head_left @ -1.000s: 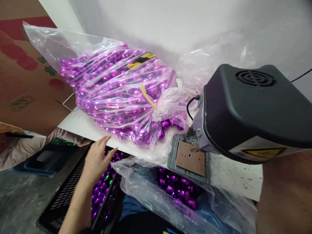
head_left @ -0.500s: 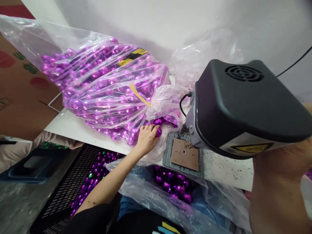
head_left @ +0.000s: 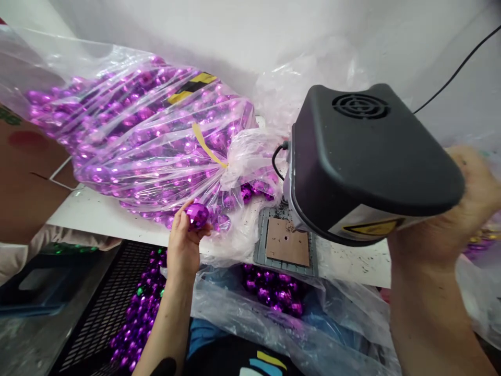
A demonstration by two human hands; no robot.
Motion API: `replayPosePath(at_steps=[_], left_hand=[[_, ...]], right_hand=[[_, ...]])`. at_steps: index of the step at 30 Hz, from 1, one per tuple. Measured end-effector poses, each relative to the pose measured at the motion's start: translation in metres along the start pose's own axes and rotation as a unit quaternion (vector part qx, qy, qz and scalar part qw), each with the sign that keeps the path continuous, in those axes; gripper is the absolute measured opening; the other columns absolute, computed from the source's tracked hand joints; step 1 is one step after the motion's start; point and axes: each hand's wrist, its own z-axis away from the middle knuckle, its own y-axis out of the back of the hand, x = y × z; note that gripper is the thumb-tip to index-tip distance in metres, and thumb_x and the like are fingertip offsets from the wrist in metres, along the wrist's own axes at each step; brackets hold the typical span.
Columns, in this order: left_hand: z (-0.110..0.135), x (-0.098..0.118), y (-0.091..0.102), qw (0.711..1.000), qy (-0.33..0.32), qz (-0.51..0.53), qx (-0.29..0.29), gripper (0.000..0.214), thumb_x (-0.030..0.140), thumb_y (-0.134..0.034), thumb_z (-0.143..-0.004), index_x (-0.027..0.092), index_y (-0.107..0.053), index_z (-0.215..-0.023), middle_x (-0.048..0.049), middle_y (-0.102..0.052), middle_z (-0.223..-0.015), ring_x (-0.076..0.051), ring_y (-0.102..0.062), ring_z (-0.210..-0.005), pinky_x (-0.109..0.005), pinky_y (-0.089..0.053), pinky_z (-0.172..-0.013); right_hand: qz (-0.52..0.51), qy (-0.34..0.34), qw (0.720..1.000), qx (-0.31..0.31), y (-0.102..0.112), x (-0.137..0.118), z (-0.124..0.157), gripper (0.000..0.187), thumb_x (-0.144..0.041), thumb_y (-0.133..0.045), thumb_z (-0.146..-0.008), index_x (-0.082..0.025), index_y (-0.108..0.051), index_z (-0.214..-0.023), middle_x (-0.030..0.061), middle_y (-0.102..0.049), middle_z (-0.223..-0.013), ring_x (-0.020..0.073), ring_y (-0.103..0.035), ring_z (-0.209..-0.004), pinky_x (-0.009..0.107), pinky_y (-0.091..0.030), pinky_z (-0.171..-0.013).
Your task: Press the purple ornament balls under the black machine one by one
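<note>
- Your left hand (head_left: 183, 245) has its grip closed around a shiny purple faceted ball (head_left: 197, 215), held near the front edge of the worktop, in front of the bag.
- Your right hand (head_left: 475, 180) is at the far side of a black box-shaped machine head (head_left: 376, 156); its fingers are hidden, so you cannot tell whether that grip is clenched or released.
- Your white worktop (head_left: 104, 211) runs along a pale, plain wall (head_left: 219, 31), with dark specks scattered over its right part.
- On its left lies a large clear plastic bag (head_left: 136, 141) full of purple balls, its neck gathered with a yellow tie (head_left: 207, 149).
- Below the machine head, a brown square plate (head_left: 287, 243) with a small hole lies on a grey ribbed base (head_left: 259, 250), specks around its back edge.
- A black cable (head_left: 456, 73) crosses the wall at the upper right.
- Across your lap, a clear plastic sheet (head_left: 235, 318) lies below more purple balls (head_left: 279, 295).
- To your left, a black mesh-sided crate (head_left: 104, 303) holds purple balls and a few green ones, beside a grey floor (head_left: 23, 342).
- Farther left are a brown cardboard box (head_left: 27, 177) and another person's pale sleeve (head_left: 31, 248).
</note>
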Motion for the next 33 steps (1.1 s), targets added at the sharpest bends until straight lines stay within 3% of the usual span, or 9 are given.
replayPosePath(at_steps=[2,4,8,12,16,19,23,28,33], left_hand=[[0.007,0.007,-0.005,0.999,0.012,-0.003,-0.046,0.045,0.052,-0.065,-0.086,0.022,-0.064,-0.119,-0.0066,-0.067,-0.105,-0.014,-0.065,-0.076,-0.021,-0.052,-0.056],[0.018,0.005,-0.019,0.986,0.079,0.012,-0.148,0.042,0.049,-0.063,-0.088,0.022,-0.063,-0.12,-0.0105,-0.067,-0.115,-0.019,-0.067,-0.086,-0.027,-0.056,-0.063],[0.032,-0.033,-0.052,0.907,0.263,0.084,-0.317,0.048,0.039,-0.067,-0.085,0.024,-0.054,-0.129,-0.0108,-0.069,-0.115,-0.026,-0.072,-0.094,-0.042,-0.058,-0.081],[0.029,-0.072,-0.064,0.869,0.333,0.131,-0.342,0.053,0.031,-0.071,-0.085,0.024,-0.051,-0.134,-0.0076,-0.07,-0.108,-0.024,-0.073,-0.093,-0.037,-0.057,-0.083],[0.025,-0.081,-0.065,0.87,0.328,0.14,-0.341,0.046,0.041,-0.068,-0.089,0.021,-0.058,-0.128,-0.0096,-0.069,-0.112,-0.024,-0.073,-0.097,-0.041,-0.057,-0.09],[0.026,-0.085,-0.066,0.902,0.28,0.074,-0.321,0.045,0.045,-0.071,-0.087,0.021,-0.061,-0.124,-0.0097,-0.067,-0.12,-0.026,-0.069,-0.105,-0.045,-0.054,-0.095],[0.031,-0.098,-0.069,0.949,0.115,-0.081,-0.282,0.046,0.045,-0.072,-0.086,0.022,-0.061,-0.125,-0.0074,-0.065,-0.125,-0.025,-0.059,-0.12,-0.042,-0.044,-0.108],[0.037,-0.111,-0.074,0.919,-0.016,-0.255,-0.3,0.042,0.041,-0.067,-0.09,0.022,-0.059,-0.126,-0.0088,-0.067,-0.121,-0.026,-0.062,-0.113,-0.043,-0.047,-0.101],[0.041,-0.112,-0.083,0.868,-0.176,-0.331,-0.325,0.04,0.037,-0.067,-0.091,0.02,-0.056,-0.126,-0.0102,-0.065,-0.123,-0.026,-0.059,-0.116,-0.045,-0.046,-0.102]], right_hand=[[-0.01,0.011,1.0,0.012,-0.001,0.001,-0.001,0.036,-0.045,-0.05,-0.092,-0.016,-0.051,-0.071,-0.004,-0.035,-0.061,0.0038,-0.031,-0.06,0.027,-0.024,-0.063],[-0.011,0.012,1.0,0.021,-0.002,0.001,-0.001,0.036,-0.045,-0.051,-0.092,-0.016,-0.049,-0.07,-0.0045,-0.033,-0.06,0.0037,-0.029,-0.059,0.027,-0.024,-0.062],[-0.033,-0.001,0.999,0.009,-0.002,-0.001,0.0,0.034,-0.044,-0.053,-0.091,-0.017,-0.05,-0.071,-0.0057,-0.036,-0.055,0.0034,-0.035,-0.053,0.025,-0.026,-0.056],[-0.065,-0.016,0.998,-0.016,0.0,-0.005,0.0,0.04,-0.052,-0.053,-0.09,-0.016,-0.053,-0.072,-0.0051,-0.041,-0.055,0.0032,-0.04,-0.051,0.021,-0.028,-0.049],[-0.067,-0.015,0.998,-0.008,-0.001,-0.007,-0.001,0.046,-0.059,-0.053,-0.088,-0.016,-0.053,-0.071,-0.0042,-0.043,-0.058,0.0028,-0.041,-0.053,0.02,-0.029,-0.048],[-0.075,-0.016,0.997,-0.001,-0.002,-0.008,-0.001,0.045,-0.058,-0.055,-0.088,-0.016,-0.053,-0.071,-0.004,-0.045,-0.059,0.0025,-0.041,-0.054,0.019,-0.029,-0.048],[-0.081,-0.011,0.997,0.003,-0.003,-0.007,-0.001,0.047,-0.059,-0.055,-0.087,-0.015,-0.054,-0.071,-0.0037,-0.046,-0.06,0.002,-0.04,-0.055,0.019,-0.03,-0.049],[-0.08,-0.011,0.997,0.003,-0.003,-0.008,-0.001,0.052,-0.064,-0.054,-0.087,-0.014,-0.054,-0.072,-0.0038,-0.045,-0.061,0.0017,-0.039,-0.056,0.018,-0.029,-0.05],[-0.075,-0.012,0.997,0.002,-0.003,-0.009,-0.001,0.054,-0.066,-0.053,-0.086,-0.014,-0.053,-0.072,-0.0044,-0.042,-0.06,0.0019,-0.038,-0.055,0.018,-0.029,-0.049]])
